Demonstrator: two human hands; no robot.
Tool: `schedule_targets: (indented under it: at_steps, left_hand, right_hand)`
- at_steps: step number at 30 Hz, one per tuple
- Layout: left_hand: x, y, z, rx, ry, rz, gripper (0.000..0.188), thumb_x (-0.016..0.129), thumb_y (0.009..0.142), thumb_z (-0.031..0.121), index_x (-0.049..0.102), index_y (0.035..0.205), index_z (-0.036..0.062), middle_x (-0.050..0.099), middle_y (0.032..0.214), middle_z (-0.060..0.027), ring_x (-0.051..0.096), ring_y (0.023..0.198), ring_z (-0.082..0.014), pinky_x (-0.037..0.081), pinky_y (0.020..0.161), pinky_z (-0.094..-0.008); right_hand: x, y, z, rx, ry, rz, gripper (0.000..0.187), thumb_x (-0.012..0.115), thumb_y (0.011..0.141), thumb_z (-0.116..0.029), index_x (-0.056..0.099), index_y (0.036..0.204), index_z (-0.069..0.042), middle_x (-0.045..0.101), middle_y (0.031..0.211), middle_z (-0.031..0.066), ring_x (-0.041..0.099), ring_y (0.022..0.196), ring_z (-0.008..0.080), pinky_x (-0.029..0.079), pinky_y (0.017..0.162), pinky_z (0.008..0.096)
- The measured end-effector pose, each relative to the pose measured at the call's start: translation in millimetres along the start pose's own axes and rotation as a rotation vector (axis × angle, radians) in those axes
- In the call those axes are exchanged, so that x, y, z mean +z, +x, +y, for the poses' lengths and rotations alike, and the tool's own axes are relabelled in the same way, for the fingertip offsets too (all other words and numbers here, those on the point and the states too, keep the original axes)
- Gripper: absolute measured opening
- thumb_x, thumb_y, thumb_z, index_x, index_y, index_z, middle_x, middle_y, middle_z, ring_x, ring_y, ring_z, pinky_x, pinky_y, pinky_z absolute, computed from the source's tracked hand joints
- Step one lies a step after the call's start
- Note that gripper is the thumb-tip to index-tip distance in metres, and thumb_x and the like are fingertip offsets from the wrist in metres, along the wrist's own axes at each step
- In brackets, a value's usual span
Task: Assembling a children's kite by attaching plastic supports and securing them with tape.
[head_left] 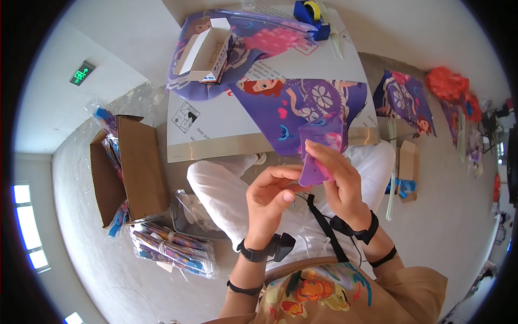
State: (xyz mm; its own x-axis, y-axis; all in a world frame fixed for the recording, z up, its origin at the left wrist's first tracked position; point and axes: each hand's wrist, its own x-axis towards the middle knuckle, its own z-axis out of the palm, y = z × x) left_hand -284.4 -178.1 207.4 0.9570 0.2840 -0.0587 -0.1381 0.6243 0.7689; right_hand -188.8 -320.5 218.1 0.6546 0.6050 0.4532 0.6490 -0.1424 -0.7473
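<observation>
A purple printed plastic sheet (302, 108) with a cartoon figure, hearts and flower shapes lies over the near half of the table and reaches toward my lap. Its near end is folded up into a narrow purple-pink point. My right hand (341, 186) grips this folded end from the right, fingers along its face. On the other side, my left hand (272, 200) is beside the point, thumb apart from the fingers. Its fingertips come up to the sheet's edge, and whether they touch it is hard to tell.
On the white-topped table (216, 129) are an open white box (208, 54), a blue tape dispenser (313, 19) and more purple sheets. Left on the floor stand a cardboard box (141, 167) and packed bundles (172, 248). To the right lie another sheet (404, 102) and a small carton (408, 167).
</observation>
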Motion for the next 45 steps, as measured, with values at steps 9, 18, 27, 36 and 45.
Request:
schedule_targets:
  at_steps: [9,18,27,36,45]
  left_hand:
    - [20.2,-8.3,4.8,0.097,0.211,0.219,0.019,0.069,0.089,0.002,0.065,0.106,-0.0068,0.066,0.101,-0.0105,0.065,0.087,-0.0144,0.056,0.078,-0.0276]
    - [20.7,-4.6,3.5,0.088,0.263,0.179,0.014,0.066,0.093,0.005,0.067,0.102,-0.0056,0.068,0.093,-0.0069,0.063,0.079,-0.0105,0.054,0.069,-0.0236]
    - [23.7,-1.5,3.9,0.003,0.248,0.192,0.013,0.067,0.091,0.005,0.066,0.1,-0.0039,0.07,0.09,-0.0083,0.066,0.078,-0.0131,0.054,0.069,-0.0249]
    - [17.1,-4.2,0.2,0.066,0.018,0.108,0.016,0.068,0.087,-0.004,0.065,0.104,-0.0039,0.069,0.099,-0.0111,0.067,0.087,-0.0146,0.058,0.077,-0.0288]
    - [21.2,1.5,0.0,0.168,0.136,0.087,0.01,0.069,0.086,-0.005,0.065,0.095,-0.0028,0.066,0.098,-0.0073,0.063,0.088,-0.012,0.056,0.074,-0.0253]
  right_hand:
    - [-0.4,-3.6,1.4,-0.024,-0.166,-0.066,0.061,0.057,0.073,0.012,0.055,0.133,-0.002,0.058,0.131,0.0167,0.059,0.114,0.0347,0.047,0.095,0.0412]
    - [-4.3,0.2,-23.4,-0.091,0.043,0.018,0.059,0.074,0.07,0.005,0.059,0.126,-0.004,0.059,0.127,0.0147,0.059,0.11,0.0326,0.048,0.09,0.0393]
    - [-1.6,-7.5,-23.1,-0.094,-0.13,0.119,0.037,0.077,0.073,0.002,0.07,0.108,-0.006,0.062,0.113,0.0115,0.061,0.089,0.025,0.05,0.076,0.0334]
    - [1.1,-5.3,-25.2,-0.002,-0.001,0.166,0.038,0.078,0.075,0.001,0.071,0.111,-0.005,0.062,0.107,0.009,0.062,0.084,0.0188,0.049,0.069,0.0276]
    - [-9.1,-2.9,-30.2,0.035,0.043,0.099,0.031,0.076,0.078,-0.001,0.071,0.108,-0.003,0.062,0.1,0.0087,0.06,0.078,0.0169,0.047,0.068,0.0264]
